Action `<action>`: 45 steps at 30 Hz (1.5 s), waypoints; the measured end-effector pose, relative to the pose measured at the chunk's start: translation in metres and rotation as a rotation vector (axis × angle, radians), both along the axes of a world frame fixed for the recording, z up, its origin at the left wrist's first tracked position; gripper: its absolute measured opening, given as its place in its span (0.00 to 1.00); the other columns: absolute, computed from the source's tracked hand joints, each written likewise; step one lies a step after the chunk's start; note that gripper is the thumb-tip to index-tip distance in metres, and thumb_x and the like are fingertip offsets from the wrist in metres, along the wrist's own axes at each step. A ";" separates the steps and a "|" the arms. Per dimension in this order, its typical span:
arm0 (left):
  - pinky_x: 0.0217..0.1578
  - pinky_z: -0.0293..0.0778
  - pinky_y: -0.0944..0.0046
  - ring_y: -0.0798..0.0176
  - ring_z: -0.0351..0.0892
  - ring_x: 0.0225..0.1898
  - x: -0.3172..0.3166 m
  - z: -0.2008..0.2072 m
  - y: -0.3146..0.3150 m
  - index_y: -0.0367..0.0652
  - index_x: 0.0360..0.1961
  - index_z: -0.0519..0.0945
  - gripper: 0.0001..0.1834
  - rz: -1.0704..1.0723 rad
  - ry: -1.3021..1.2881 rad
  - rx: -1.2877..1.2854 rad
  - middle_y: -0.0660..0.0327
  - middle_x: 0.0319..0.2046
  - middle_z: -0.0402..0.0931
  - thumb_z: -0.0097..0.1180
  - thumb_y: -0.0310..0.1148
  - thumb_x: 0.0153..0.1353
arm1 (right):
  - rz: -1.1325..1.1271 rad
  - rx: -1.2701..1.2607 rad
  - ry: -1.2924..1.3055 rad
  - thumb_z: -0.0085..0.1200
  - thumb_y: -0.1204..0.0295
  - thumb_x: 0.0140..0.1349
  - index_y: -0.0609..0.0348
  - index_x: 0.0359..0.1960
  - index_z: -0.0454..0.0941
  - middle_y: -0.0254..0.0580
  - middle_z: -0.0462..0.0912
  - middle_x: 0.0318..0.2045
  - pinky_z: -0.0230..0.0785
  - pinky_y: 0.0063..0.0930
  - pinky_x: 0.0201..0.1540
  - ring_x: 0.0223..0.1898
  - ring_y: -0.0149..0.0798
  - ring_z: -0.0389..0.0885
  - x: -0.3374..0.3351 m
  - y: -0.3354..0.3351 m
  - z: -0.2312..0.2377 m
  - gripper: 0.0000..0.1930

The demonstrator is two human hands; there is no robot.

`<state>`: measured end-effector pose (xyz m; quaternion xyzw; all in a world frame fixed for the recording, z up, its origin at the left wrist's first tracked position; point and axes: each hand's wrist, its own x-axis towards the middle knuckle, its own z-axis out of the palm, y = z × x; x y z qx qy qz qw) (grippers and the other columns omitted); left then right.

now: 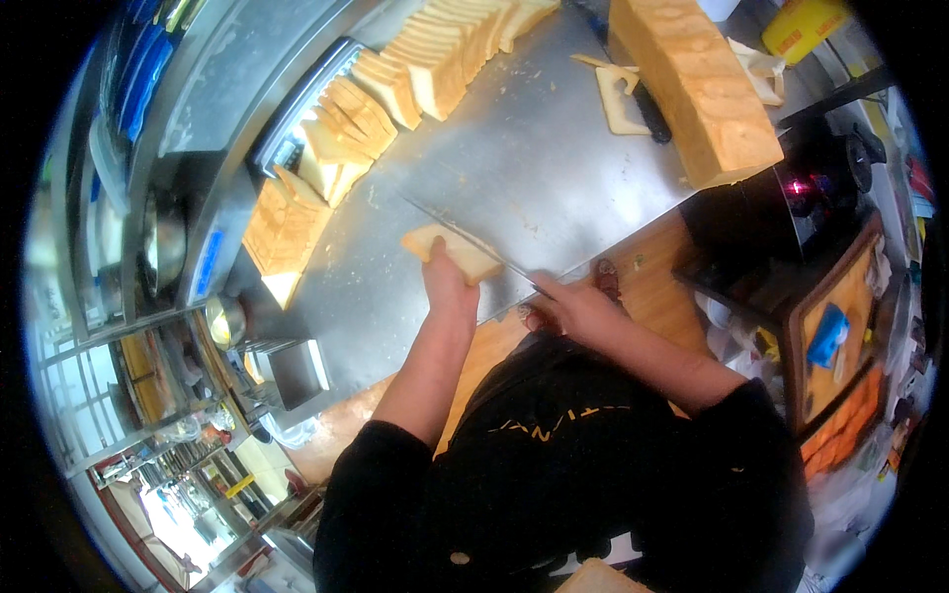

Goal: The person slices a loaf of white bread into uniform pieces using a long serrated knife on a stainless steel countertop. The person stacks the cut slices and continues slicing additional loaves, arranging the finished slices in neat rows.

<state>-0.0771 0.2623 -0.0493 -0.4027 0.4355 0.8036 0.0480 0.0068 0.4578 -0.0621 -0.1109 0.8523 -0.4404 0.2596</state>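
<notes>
My left hand (pixel 452 287) is closed on a thick piece of white bread (pixel 473 259) with a pale cut face, above the near part of the steel table (pixel 554 188). My right hand (pixel 583 308) is wrapped round the handle of a long thin knife (pixel 463 233). Its blade runs up and left along the far side of the bread; whether it touches or cuts the bread I cannot tell. Beyond, a long row of bread slices (pixel 435 54) curves along the back edge, with more slices (pixel 341 133) and a leaning stack (pixel 282 227) at the left.
A large uncut loaf (pixel 697 89) stands at the right end of the table. Beside it lie a crust slice with a hole (pixel 618 99) and a black handle (pixel 652 114). A metal tin (pixel 299 374) is at the lower left. Crumbs dot the steel.
</notes>
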 end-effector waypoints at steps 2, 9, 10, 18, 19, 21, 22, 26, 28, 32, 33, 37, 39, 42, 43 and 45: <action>0.51 0.70 0.51 0.52 0.71 0.51 0.000 0.000 -0.001 0.38 0.57 0.61 0.20 0.014 0.002 0.006 0.54 0.50 0.68 0.40 0.35 0.67 | -0.010 -0.019 0.028 0.47 0.69 0.62 0.45 0.63 0.60 0.56 0.80 0.29 0.71 0.48 0.31 0.29 0.58 0.79 0.024 0.028 -0.002 0.26; 0.52 0.69 0.50 0.52 0.69 0.53 0.004 -0.004 -0.009 0.38 0.58 0.60 0.21 -0.072 0.017 0.012 0.53 0.51 0.67 0.39 0.36 0.68 | 0.023 0.054 -0.107 0.45 0.68 0.64 0.45 0.62 0.60 0.57 0.80 0.30 0.71 0.49 0.35 0.31 0.59 0.79 0.007 0.025 0.026 0.24; 0.53 0.67 0.46 0.50 0.68 0.54 0.003 -0.009 -0.013 0.38 0.59 0.59 0.22 -0.088 0.020 -0.005 0.52 0.53 0.66 0.37 0.39 0.68 | 0.017 0.033 -0.098 0.45 0.68 0.64 0.45 0.63 0.59 0.58 0.80 0.30 0.71 0.50 0.35 0.32 0.59 0.79 -0.002 0.014 0.025 0.24; 0.57 0.64 0.43 0.47 0.66 0.58 0.003 -0.002 -0.003 0.39 0.61 0.59 0.24 0.032 -0.002 -0.027 0.51 0.56 0.65 0.36 0.41 0.69 | 0.042 0.102 -0.065 0.45 0.66 0.63 0.40 0.64 0.58 0.59 0.79 0.30 0.71 0.50 0.32 0.30 0.59 0.79 0.016 0.030 0.012 0.25; 0.55 0.66 0.45 0.49 0.67 0.56 0.003 0.002 0.000 0.38 0.60 0.59 0.23 0.047 -0.017 -0.026 0.51 0.55 0.65 0.37 0.39 0.69 | 0.046 0.113 -0.084 0.45 0.66 0.63 0.39 0.64 0.58 0.59 0.79 0.29 0.71 0.50 0.32 0.30 0.59 0.79 0.024 0.040 0.015 0.25; 0.53 0.68 0.50 0.51 0.69 0.53 0.004 0.010 0.004 0.35 0.58 0.60 0.21 0.073 -0.046 -0.026 0.52 0.51 0.67 0.39 0.35 0.68 | 0.049 0.131 -0.121 0.45 0.67 0.63 0.37 0.64 0.58 0.60 0.79 0.29 0.72 0.50 0.31 0.31 0.58 0.79 0.034 0.054 0.017 0.25; 0.53 0.68 0.50 0.51 0.69 0.53 0.005 0.009 0.005 0.35 0.58 0.60 0.21 0.063 -0.040 -0.031 0.52 0.51 0.67 0.39 0.35 0.68 | 0.045 0.135 -0.116 0.45 0.67 0.64 0.38 0.64 0.58 0.60 0.79 0.29 0.72 0.50 0.31 0.30 0.58 0.79 0.035 0.053 0.016 0.25; 0.55 0.67 0.47 0.49 0.68 0.55 0.004 0.002 -0.003 0.37 0.59 0.59 0.23 -0.011 -0.015 -0.051 0.51 0.54 0.66 0.41 0.35 0.66 | -0.011 0.062 -0.092 0.45 0.68 0.64 0.40 0.64 0.58 0.59 0.79 0.28 0.71 0.50 0.32 0.30 0.57 0.79 0.027 0.032 0.016 0.25; 0.56 0.66 0.45 0.47 0.67 0.56 0.006 -0.005 -0.009 0.38 0.60 0.58 0.23 -0.046 -0.007 -0.058 0.51 0.55 0.66 0.41 0.35 0.66 | -0.039 -0.013 -0.111 0.44 0.69 0.64 0.41 0.64 0.58 0.59 0.79 0.28 0.71 0.50 0.32 0.30 0.58 0.79 0.015 0.011 0.011 0.26; 0.55 0.65 0.42 0.47 0.67 0.57 0.006 -0.014 -0.015 0.39 0.61 0.57 0.23 -0.042 0.050 -0.069 0.50 0.56 0.65 0.38 0.36 0.67 | -0.063 -0.049 -0.127 0.44 0.70 0.63 0.41 0.64 0.58 0.59 0.80 0.30 0.70 0.50 0.33 0.30 0.58 0.79 -0.012 -0.027 0.004 0.26; 0.56 0.65 0.42 0.46 0.66 0.57 0.006 -0.018 -0.016 0.39 0.61 0.57 0.23 -0.024 0.060 -0.074 0.50 0.56 0.64 0.37 0.37 0.68 | -0.061 -0.032 -0.124 0.44 0.70 0.63 0.41 0.64 0.58 0.59 0.79 0.30 0.70 0.50 0.33 0.30 0.58 0.79 -0.015 -0.030 0.007 0.26; 0.57 0.64 0.41 0.45 0.63 0.59 0.003 -0.020 -0.015 0.40 0.62 0.55 0.24 0.067 0.024 -0.004 0.49 0.58 0.62 0.33 0.39 0.69 | -0.024 0.026 -0.029 0.47 0.69 0.62 0.38 0.63 0.59 0.58 0.79 0.28 0.71 0.50 0.32 0.29 0.59 0.79 0.020 0.011 -0.001 0.27; 0.57 0.63 0.40 0.45 0.62 0.60 0.005 -0.010 -0.011 0.40 0.63 0.55 0.24 0.085 -0.016 0.011 0.49 0.59 0.61 0.32 0.39 0.69 | 0.006 0.061 -0.046 0.48 0.68 0.61 0.37 0.63 0.59 0.59 0.79 0.27 0.71 0.49 0.30 0.28 0.59 0.79 0.048 0.054 0.002 0.27; 0.57 0.64 0.40 0.45 0.63 0.60 0.008 -0.017 -0.011 0.41 0.63 0.55 0.24 0.104 0.006 0.030 0.49 0.59 0.61 0.32 0.39 0.69 | -0.002 0.027 -0.065 0.48 0.68 0.62 0.37 0.63 0.59 0.59 0.79 0.27 0.72 0.48 0.29 0.28 0.59 0.79 0.070 0.085 0.019 0.27; 0.57 0.64 0.39 0.44 0.63 0.60 0.010 -0.016 -0.009 0.41 0.63 0.55 0.24 0.100 0.012 0.015 0.49 0.59 0.61 0.32 0.39 0.69 | 0.002 0.023 -0.079 0.48 0.68 0.62 0.37 0.63 0.59 0.59 0.79 0.27 0.72 0.48 0.29 0.27 0.58 0.79 0.070 0.090 0.027 0.27; 0.56 0.64 0.38 0.44 0.63 0.59 0.013 -0.012 -0.004 0.41 0.63 0.55 0.24 0.082 0.030 -0.018 0.49 0.59 0.61 0.32 0.39 0.69 | 0.006 0.065 -0.120 0.46 0.68 0.63 0.38 0.63 0.59 0.57 0.79 0.26 0.72 0.47 0.29 0.27 0.58 0.79 0.060 0.076 0.033 0.25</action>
